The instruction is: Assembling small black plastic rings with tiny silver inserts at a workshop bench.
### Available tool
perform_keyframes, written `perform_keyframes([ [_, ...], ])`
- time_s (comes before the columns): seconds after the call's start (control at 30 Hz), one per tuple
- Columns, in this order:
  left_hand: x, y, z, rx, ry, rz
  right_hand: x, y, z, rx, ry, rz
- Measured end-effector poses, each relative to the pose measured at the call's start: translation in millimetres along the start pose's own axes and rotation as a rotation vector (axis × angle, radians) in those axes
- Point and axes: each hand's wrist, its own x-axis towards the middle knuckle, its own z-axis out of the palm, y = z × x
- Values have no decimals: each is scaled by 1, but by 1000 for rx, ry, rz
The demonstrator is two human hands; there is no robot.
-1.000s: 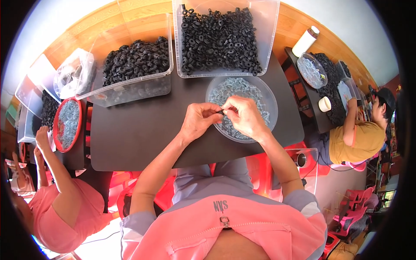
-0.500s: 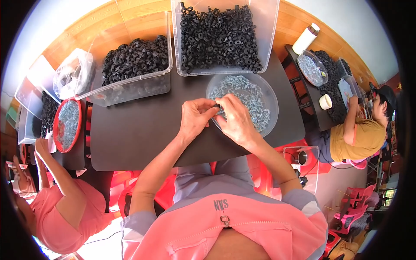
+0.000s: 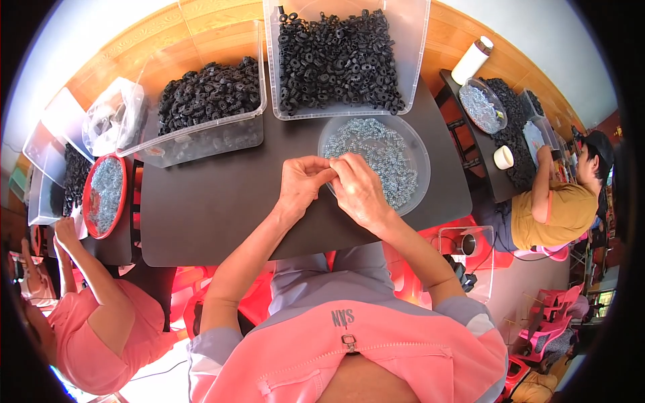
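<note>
My left hand (image 3: pixel 302 183) and my right hand (image 3: pixel 361 189) meet over the left rim of a round clear bowl (image 3: pixel 422 185). Both are closed, thumbs and forefingers pinched tip to tip. A small black plastic part seen between them a moment earlier is now almost wholly covered by the fingers. Many small silvery coil springs (image 3: pixel 396 168) lie spread in the bowl. Behind it, a large clear bin (image 3: pixel 422 40) holds a heap of small black ring-like plastic parts (image 3: pixel 336 64). Another clear bin (image 3: pixel 215 138), to its left, is heaped with black plastic pieces (image 3: pixel 209 96).
The dark table (image 3: pixel 215 208) lies under my hands. On the left, a person in pink sits by a red-rimmed tray (image 3: pixel 123 195) of springs. On the right, a person in a mustard shirt (image 3: pixel 554 218) works at another table, with a white bottle (image 3: pixel 471 60) and a white cup (image 3: pixel 503 158).
My right hand's fingers have closed in and dipped slightly toward the left hand's fingertips. The black part that showed between them is now hidden. The bins and bowl look the same.
</note>
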Motion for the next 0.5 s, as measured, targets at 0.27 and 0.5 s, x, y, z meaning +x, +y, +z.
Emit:
perform_keyframes([
  [0.27, 2, 13, -4, -99, 63, 118, 1, -1, -18, 119, 64, 175],
  [0.5, -16, 114, -72, 447, 793, 894, -19, 40, -43, 104, 188, 286],
])
